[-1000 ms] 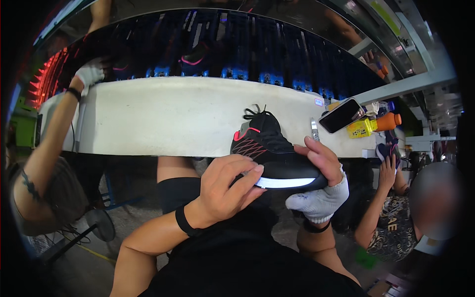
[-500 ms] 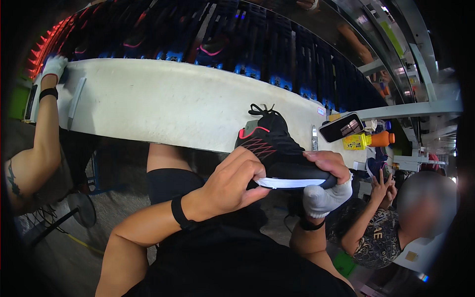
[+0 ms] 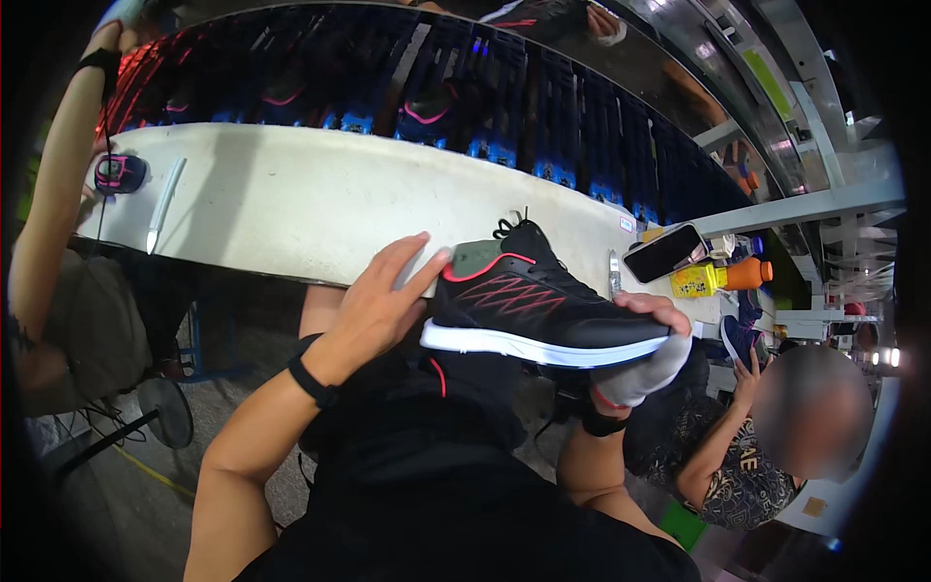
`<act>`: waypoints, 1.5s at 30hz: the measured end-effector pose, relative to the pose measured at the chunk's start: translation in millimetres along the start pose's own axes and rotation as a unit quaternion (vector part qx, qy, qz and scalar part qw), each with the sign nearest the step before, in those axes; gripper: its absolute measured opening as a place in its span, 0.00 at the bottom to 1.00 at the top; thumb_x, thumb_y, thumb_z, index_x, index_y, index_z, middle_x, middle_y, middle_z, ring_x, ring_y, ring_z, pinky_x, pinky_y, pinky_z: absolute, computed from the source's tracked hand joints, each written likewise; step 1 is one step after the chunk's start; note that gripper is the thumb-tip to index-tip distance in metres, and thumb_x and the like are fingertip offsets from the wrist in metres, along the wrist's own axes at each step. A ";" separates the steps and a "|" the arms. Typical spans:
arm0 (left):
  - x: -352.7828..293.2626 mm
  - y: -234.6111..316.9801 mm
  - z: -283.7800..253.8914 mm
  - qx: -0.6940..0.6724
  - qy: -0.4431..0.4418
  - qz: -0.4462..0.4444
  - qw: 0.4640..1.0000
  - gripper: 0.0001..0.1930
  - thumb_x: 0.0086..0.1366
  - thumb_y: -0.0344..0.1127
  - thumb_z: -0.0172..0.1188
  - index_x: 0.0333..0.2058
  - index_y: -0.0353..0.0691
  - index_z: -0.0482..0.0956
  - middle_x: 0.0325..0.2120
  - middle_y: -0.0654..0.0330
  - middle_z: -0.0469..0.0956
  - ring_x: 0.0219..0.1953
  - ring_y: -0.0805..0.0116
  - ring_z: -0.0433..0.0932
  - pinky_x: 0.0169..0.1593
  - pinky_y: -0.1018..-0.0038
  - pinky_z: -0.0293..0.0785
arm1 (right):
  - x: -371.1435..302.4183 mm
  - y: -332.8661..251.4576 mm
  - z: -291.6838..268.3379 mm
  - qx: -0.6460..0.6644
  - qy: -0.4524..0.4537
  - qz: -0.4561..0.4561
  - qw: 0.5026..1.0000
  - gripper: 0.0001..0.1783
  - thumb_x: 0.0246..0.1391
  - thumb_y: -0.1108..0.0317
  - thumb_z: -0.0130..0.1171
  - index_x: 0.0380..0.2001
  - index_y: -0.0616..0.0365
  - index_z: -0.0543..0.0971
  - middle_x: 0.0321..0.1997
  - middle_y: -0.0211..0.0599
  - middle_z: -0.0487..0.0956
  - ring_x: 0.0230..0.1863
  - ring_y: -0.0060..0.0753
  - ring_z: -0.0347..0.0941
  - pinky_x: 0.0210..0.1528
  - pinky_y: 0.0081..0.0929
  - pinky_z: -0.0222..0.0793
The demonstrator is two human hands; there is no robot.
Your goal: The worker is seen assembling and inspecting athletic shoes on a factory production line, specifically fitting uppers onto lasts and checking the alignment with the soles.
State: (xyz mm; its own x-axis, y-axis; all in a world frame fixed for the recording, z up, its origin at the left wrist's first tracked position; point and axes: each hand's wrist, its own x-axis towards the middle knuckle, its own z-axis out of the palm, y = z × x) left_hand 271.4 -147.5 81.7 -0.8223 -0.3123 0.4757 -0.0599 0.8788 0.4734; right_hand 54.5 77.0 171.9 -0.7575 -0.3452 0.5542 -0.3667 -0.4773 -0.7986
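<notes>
A black sneaker (image 3: 543,306) with red crossed lines, a red collar edge and a white sole is held sideways in front of me, its toe to the right. Around the toe my right hand (image 3: 648,354) is closed, bare fingers on top and a white glove covering the part beneath. My left hand (image 3: 378,306) is at the heel, fingers stretched out and apart by the collar; whether the fingertips touch the shoe I cannot tell. Grey-green material (image 3: 477,255) shows in the shoe opening. Black laces (image 3: 514,228) stick up behind it.
Across the white bench (image 3: 291,204) runs a dark slatted conveyor (image 3: 524,107) carrying shoes. At right lie a phone (image 3: 667,252), a yellow container (image 3: 692,281) and an orange bottle (image 3: 749,273). A co-worker's arm (image 3: 63,184) reaches in left, near a dark shoe (image 3: 120,174). Another person (image 3: 742,456) holds a shoe.
My left hand has let go of the sole edge and moved left to the heel, its fingers opening. The sneaker's whole side now shows. The left co-worker's arm has reached farther forward.
</notes>
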 end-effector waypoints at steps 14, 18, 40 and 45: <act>105.1 7.4 -145.1 -0.081 -0.118 0.006 0.990 0.46 0.48 0.51 0.86 0.63 0.36 0.77 0.52 0.45 0.84 0.53 0.39 0.85 0.56 0.57 0.82 | 30.1 40.4 115.7 0.040 -0.320 0.084 0.943 0.83 0.29 0.32 0.90 0.82 0.62 0.59 0.82 0.55 0.66 0.82 0.51 0.64 0.83 0.46 0.56; 129.3 18.1 -145.4 -0.096 -0.149 -0.009 0.984 0.45 0.49 0.49 0.85 0.63 0.36 0.76 0.52 0.44 0.84 0.53 0.37 0.84 0.56 0.55 0.82 | 58.5 37.9 128.9 -0.001 -0.325 0.116 0.938 0.62 0.44 0.52 0.83 0.78 0.63 0.64 0.76 0.54 0.71 0.76 0.51 0.70 0.78 0.46 0.63; 183.3 53.4 -139.1 0.008 -0.247 0.045 0.968 0.36 0.50 0.43 0.85 0.50 0.32 0.73 0.37 0.42 0.85 0.43 0.35 0.87 0.46 0.51 0.84 | 55.3 41.7 116.4 0.129 -0.188 0.112 0.967 0.46 0.56 0.44 0.73 0.69 0.57 0.66 0.66 0.41 0.69 0.69 0.37 0.67 0.75 0.37 0.59; 184.4 79.5 -127.5 0.054 -0.244 0.148 0.957 0.35 0.51 0.43 0.86 0.48 0.32 0.73 0.34 0.45 0.86 0.36 0.41 0.89 0.40 0.55 0.84 | 56.2 8.7 98.6 0.119 -0.134 0.199 0.963 0.52 0.68 0.33 0.60 0.79 0.62 0.62 0.74 0.47 0.71 0.76 0.43 0.67 0.81 0.45 0.59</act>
State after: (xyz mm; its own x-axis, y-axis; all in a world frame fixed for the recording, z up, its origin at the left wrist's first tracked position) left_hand 187.2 -181.2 301.6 -0.9769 0.1388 0.1626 0.1804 0.9433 0.2787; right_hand 62.1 -26.3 219.2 -0.6346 -0.7202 0.2803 0.0824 -0.4237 -0.9020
